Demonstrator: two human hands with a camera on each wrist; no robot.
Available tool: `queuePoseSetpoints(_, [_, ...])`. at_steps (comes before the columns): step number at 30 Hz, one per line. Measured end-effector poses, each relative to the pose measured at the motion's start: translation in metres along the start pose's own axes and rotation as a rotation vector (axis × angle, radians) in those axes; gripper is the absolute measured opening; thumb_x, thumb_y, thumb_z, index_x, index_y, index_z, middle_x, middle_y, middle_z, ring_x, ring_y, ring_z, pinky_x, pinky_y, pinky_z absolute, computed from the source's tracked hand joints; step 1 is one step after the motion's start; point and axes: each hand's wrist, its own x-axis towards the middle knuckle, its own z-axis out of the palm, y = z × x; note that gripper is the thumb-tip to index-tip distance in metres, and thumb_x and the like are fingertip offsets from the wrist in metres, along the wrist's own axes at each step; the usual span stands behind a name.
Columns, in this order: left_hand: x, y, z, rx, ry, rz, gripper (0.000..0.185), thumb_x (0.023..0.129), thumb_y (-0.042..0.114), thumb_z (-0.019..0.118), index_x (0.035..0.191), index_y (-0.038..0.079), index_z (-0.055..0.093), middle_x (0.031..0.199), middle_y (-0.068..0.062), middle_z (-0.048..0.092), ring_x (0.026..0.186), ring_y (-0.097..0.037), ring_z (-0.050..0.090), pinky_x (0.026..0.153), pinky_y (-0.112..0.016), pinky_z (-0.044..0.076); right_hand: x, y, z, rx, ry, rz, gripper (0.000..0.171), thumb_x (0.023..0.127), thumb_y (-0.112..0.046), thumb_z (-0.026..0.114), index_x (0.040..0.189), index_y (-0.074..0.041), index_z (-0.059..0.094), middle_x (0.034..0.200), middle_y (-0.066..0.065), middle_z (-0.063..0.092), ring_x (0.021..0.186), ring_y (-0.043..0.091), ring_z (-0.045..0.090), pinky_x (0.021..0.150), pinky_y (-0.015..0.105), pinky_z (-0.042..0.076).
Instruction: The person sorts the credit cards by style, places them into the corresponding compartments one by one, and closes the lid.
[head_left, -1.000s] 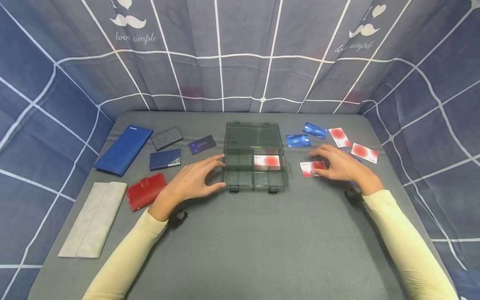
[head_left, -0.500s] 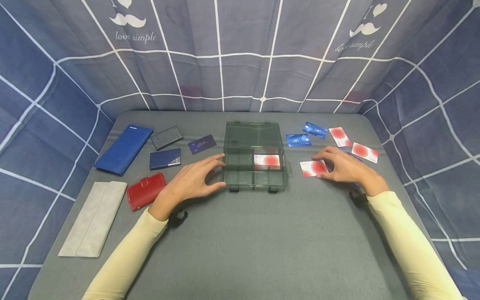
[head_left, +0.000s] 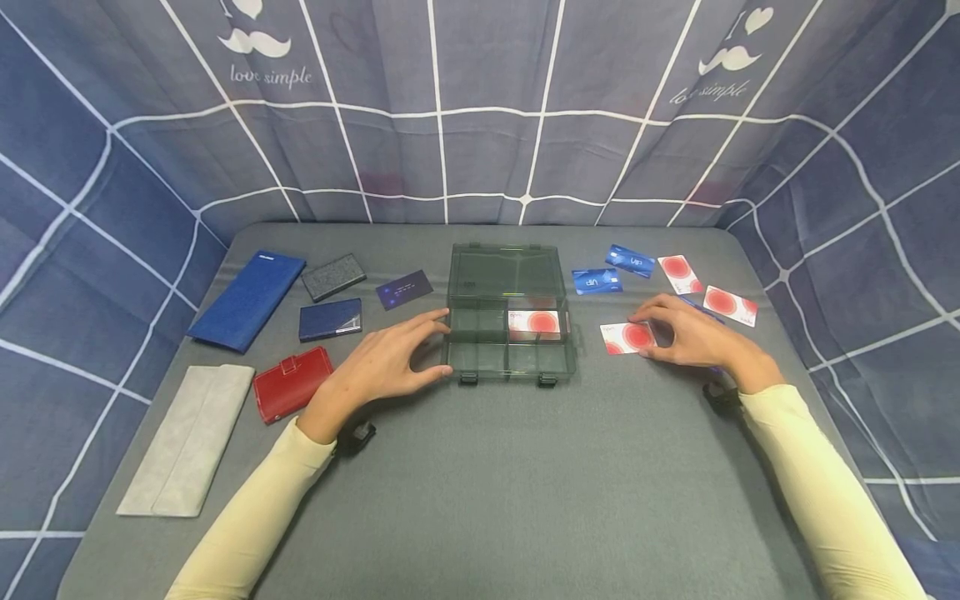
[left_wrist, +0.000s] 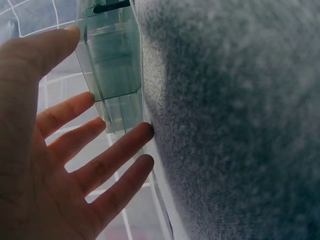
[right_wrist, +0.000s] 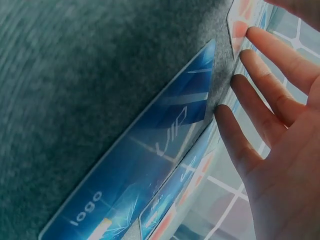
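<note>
My hands at the clear organizer box and the loose cards

My left hand (head_left: 375,367) rests open against the left end of the smoky clear organizer box (head_left: 508,310), fingers spread along its wall and thumb near the front corner; the box lies open at the middle of the grey table (head_left: 480,475), with one red-and-white card (head_left: 534,323) in a rear compartment. My right hand (head_left: 693,337) pinches the right edge of another red-and-white card (head_left: 627,337) lying flat just right of the box, and partly covers a blue VIP card (right_wrist: 150,150) beneath my palm. More blue VIP cards (head_left: 596,281) and red-and-white ones (head_left: 729,305) lie behind it. On the left are a red wallet (head_left: 291,382), a navy card case (head_left: 331,318), a grey pouch (head_left: 187,437) and a long blue wallet (head_left: 246,298).
</note>
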Motion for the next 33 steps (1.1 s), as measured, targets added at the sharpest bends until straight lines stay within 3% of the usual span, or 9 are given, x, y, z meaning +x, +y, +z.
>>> queuePoseSetpoints(6, [0.0,-0.0005,0.0005,0.002,0.005,0.007,0.062,0.094,0.053,0.08,0.144,0.018,0.066,0.167,0.003,0.048,0.123,-0.021,0.068,0.072,-0.041,0.059,-0.0036,0.0031,-0.0007,0.014,0.017,-0.035,0.047,0.079,-0.007,0.092,0.123,-0.004,0.076,0.125,0.012,0.069,0.118,0.031,0.063,0.099,0.025,0.04])
queuePoseSetpoints(12, [-0.0006,-0.0006,0.0012,-0.001,0.009,0.011,0.063,0.094,0.052,0.08,0.144,0.018,0.066,0.167,0.003,0.048,0.121,-0.021,0.069,0.073,-0.041,0.059,-0.0062,0.0039,-0.0003,0.028,0.035,-0.029,0.045,0.078,-0.007,0.093,0.12,-0.005,0.076,0.123,0.01,0.069,0.114,0.027,0.063,0.095,0.019,0.039])
queuePoseSetpoints(17, [-0.0004,-0.0008,0.001,0.005,0.006,0.008,0.063,0.095,0.053,0.079,0.145,0.018,0.066,0.167,0.003,0.047,0.124,-0.021,0.068,0.076,-0.042,0.06,-0.0054,0.0027,-0.0009,0.002,0.043,-0.004,0.043,0.076,-0.008,0.093,0.116,-0.007,0.076,0.119,0.008,0.07,0.111,0.026,0.064,0.095,0.023,0.042])
queuePoseSetpoints(26, [-0.0003,-0.0009,0.0012,0.006,0.003,0.007,0.064,0.095,0.054,0.079,0.146,0.018,0.065,0.167,0.003,0.048,0.123,-0.021,0.068,0.074,-0.042,0.059,-0.0044,-0.001,-0.0034,-0.072,-0.007,0.079,0.042,0.079,-0.016,0.09,0.118,-0.014,0.076,0.117,0.004,0.071,0.114,0.026,0.064,0.098,0.045,0.047])
queuePoseSetpoints(33, [-0.0003,-0.0016,0.0023,0.002,0.01,0.014,0.063,0.095,0.054,0.079,0.145,0.018,0.065,0.167,0.002,0.048,0.123,-0.021,0.068,0.077,-0.044,0.06,-0.0049,-0.0023,-0.0038,-0.079,0.007,0.075,0.041,0.078,-0.017,0.091,0.117,-0.012,0.077,0.114,0.005,0.073,0.11,0.026,0.066,0.095,0.043,0.047])
